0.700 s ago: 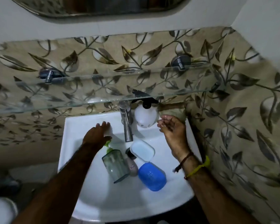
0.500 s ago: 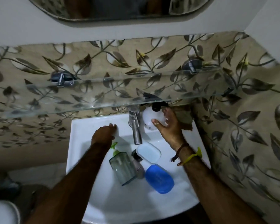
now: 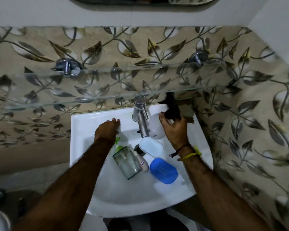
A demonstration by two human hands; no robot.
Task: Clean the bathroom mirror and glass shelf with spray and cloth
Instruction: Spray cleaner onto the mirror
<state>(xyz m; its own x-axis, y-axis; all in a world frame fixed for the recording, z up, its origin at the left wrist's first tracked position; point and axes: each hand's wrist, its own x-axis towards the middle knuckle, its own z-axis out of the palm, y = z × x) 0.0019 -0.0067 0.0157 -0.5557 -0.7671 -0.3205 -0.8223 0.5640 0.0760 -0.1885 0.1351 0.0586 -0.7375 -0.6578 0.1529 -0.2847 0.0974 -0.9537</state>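
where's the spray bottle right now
In the head view the spray bottle stands at the back right of the sink, just right of the tap, with the right hand gripping its black trigger head.

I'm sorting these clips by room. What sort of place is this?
A bathroom, most likely in a home. A white ceramic washbasin with a chrome tap sits under a clear glass wall shelf, with the lower edge of a mirror above on the leaf-patterned tiled wall.

A white sink (image 3: pixel 83 124) held a blue soap box (image 3: pixel 163 170) near its right edge, a pale-blue lid (image 3: pixel 151 146), a clear dispenser (image 3: pixel 127 164) with a green pump and a white spray bottle (image 3: pixel 155 129) with a black head, under beige tiles (image 3: pixel 40 47) patterned with dark leaves.
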